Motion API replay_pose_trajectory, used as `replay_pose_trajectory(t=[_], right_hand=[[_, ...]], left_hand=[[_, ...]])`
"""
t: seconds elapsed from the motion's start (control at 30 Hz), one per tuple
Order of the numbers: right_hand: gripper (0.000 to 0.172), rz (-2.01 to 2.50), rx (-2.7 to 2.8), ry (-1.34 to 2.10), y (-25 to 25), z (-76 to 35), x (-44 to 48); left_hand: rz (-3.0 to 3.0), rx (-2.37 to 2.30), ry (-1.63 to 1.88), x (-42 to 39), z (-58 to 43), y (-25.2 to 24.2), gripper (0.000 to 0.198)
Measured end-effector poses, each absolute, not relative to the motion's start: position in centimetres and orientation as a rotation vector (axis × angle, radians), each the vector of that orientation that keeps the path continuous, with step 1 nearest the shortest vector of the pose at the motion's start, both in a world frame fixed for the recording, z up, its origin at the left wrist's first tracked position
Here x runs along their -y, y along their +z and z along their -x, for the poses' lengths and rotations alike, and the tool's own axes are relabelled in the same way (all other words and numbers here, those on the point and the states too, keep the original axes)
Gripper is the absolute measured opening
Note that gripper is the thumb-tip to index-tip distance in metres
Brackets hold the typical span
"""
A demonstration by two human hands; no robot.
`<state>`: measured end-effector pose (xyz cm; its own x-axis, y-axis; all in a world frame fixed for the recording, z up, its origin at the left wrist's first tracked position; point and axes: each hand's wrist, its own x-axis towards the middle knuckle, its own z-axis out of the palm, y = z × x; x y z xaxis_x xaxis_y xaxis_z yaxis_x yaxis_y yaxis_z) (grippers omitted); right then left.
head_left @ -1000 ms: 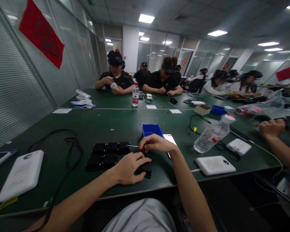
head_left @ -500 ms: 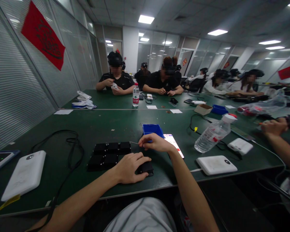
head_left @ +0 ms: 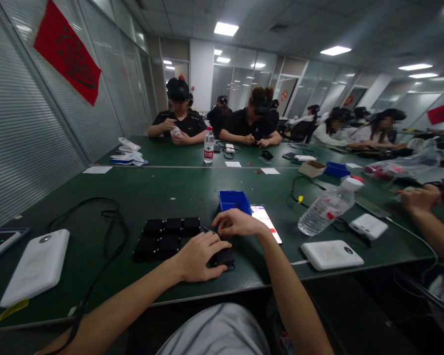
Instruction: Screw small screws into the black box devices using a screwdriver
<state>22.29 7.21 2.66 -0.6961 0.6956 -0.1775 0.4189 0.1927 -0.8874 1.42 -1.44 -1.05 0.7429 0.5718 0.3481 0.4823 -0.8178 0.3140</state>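
My left hand (head_left: pixel 201 255) rests low over a small black box-shaped piece (head_left: pixel 225 258) on the table, its fingers and thumb on either side of it. Pinched in my right hand (head_left: pixel 237 223) is a thin metal tool (head_left: pixel 204 228), whose slim shaft sticks out to the left; the rest of it is hidden by my fingers. The right fingertips are just beyond my left knuckles. Left of my hands lie several black square pieces (head_left: pixel 162 235) in two rows, with small shiny spots at their corners. Behind my right hand stands a blue bin (head_left: pixel 234 198).
A lit phone (head_left: pixel 268 224) lies right of the bin. Further right are a tilted water bottle (head_left: pixel 327 206) and a white power bank (head_left: pixel 332 255). A black cable (head_left: pixel 113 217) and another power bank (head_left: pixel 37 266) lie at left. Co-workers sit opposite; one's arm (head_left: pixel 429 217) reaches in at right.
My right hand has moved slightly nearer to me, and the tool's shaft has dropped towards my left knuckles. My left hand stays on the black piece.
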Motion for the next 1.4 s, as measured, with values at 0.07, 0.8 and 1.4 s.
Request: replay_pose_trajectory(t=[0.07, 0.8, 1.4], right_hand=[[0.034, 1.092, 2.224, 1.545, 2.6, -22.4, -7.2], [0.020, 1.299, 2.663, 1.038, 3.7, -23.1, -7.0], [0.026, 1.809, 2.249, 0.180, 5.8, -20.0, -8.4]], left_hand=[[-2.737, -0.832, 0.659, 1.4, -1.4, -1.1, 0.047], [-2.674, -0.816, 0.670, 1.6, -1.5, -0.9, 0.050], [-2.640, -0.776, 0.649, 1.8, -1.7, -1.2, 0.053]])
